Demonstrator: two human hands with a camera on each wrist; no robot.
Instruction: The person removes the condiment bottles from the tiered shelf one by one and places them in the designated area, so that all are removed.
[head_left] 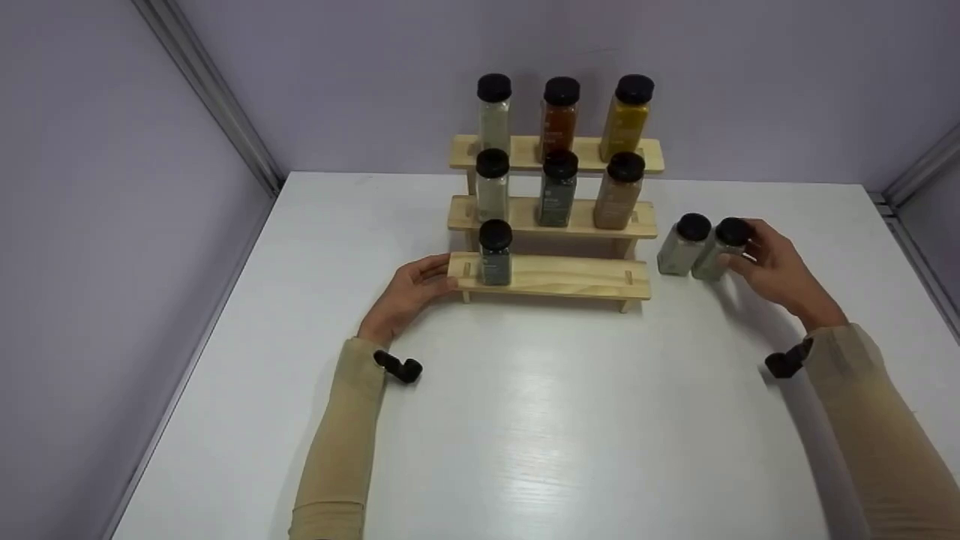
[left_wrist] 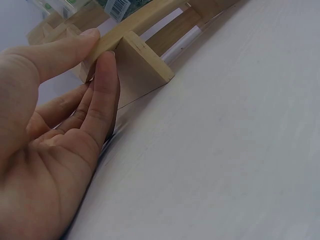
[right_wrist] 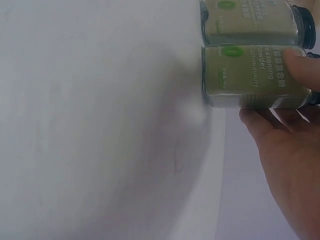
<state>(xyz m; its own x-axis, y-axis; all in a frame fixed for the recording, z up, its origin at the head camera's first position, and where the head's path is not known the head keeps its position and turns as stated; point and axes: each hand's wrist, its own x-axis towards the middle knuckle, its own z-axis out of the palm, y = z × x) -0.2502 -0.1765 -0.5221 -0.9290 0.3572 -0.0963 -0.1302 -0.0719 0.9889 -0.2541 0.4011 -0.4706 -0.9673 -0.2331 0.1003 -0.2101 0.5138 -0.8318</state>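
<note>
At the left end of the lowest step of a wooden spice rack (head_left: 570, 276), my left hand (head_left: 409, 291) pinches the board. In the left wrist view the thumb lies on the board's edge (left_wrist: 131, 29), with fingers below. My right hand (head_left: 780, 274) holds a spice jar (head_left: 721, 251) with a black lid, thumb on its front. The right wrist view shows this jar's label (right_wrist: 250, 70) reading "seasoning powder". A second, similar jar (head_left: 682, 246) stands close against it on the left. One dark-filled jar (head_left: 496, 255) stands on the lowest step, near my left hand.
On the middle step stand a pale jar (head_left: 493, 187), a dark green jar (head_left: 557, 191) and a brown jar (head_left: 619, 193). The top step carries pale, red (head_left: 559, 124) and yellow (head_left: 626, 124) jars. Walls enclose the white table (head_left: 525, 420) behind and at both sides.
</note>
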